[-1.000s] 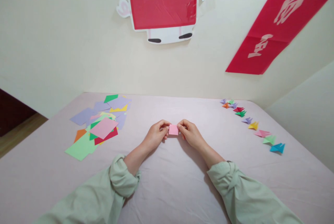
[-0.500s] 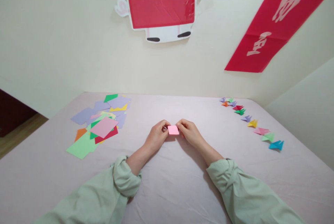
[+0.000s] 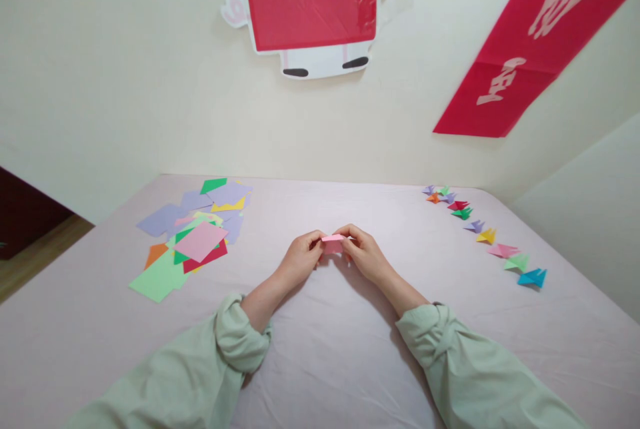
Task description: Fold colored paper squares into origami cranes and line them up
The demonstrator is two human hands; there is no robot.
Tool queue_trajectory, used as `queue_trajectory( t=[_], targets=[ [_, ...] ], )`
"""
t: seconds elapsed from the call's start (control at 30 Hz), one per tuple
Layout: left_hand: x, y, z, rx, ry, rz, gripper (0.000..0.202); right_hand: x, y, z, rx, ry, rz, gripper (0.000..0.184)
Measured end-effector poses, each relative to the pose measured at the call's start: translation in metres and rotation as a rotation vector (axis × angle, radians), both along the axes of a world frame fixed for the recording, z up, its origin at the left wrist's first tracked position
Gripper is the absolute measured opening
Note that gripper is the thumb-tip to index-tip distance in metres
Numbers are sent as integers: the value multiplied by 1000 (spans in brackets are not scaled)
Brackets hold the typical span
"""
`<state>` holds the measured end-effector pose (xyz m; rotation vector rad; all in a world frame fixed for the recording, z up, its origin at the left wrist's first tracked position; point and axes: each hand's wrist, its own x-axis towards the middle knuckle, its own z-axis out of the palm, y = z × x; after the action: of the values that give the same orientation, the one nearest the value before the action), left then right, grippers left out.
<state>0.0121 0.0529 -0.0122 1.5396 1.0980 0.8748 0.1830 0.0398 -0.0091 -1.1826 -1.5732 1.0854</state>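
Midway between the side edges of the tabletop and short of its far edge, the left hand and right hand pinch the small pink paper, each grip closed on one side. Wide stretches of cloth part them from loose sheets toward the far left corner and folded papers along the right edge.

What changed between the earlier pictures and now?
The small pink paper square turned: its face now shows as a narrow bright strip above a shaded part. The left hand and right hand keep their grip; nothing was let go. The flat coloured paper sheets and folded coloured paper shapes stayed put.
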Motion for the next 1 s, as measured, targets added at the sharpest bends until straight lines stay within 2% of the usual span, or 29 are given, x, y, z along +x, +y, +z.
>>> queue_trajectory(
  t=[0.17, 0.3, 0.43, 0.67, 0.77, 0.9, 1.0],
  targets=[
    [1, 0, -3, 27, 8, -10, 22, 0, 0, 0, 19, -16, -40, 27],
    [0, 1, -1, 41, -55, 45, 22, 0, 0, -1, 0, -30, -41, 30],
    [-2, 3, 1, -11, -110, 109, 27, 2, 0, 2, -42, -14, -32, 28],
    [-1, 3, 2, -12, -109, 101, 28, 2, 2, 0, -75, 97, 4, 22],
    [-1, 3, 2, -22, -98, 110, 29, -2, 0, -3, -5, 94, -34, 20],
    [-2, 4, 3, -9, -69, 123, 31, -6, -6, -2, 146, -58, -43, 27],
    [-2, 3, 3, 0, -55, 103, 31, -8, -7, -2, 208, -73, -64, 32]
  ],
)
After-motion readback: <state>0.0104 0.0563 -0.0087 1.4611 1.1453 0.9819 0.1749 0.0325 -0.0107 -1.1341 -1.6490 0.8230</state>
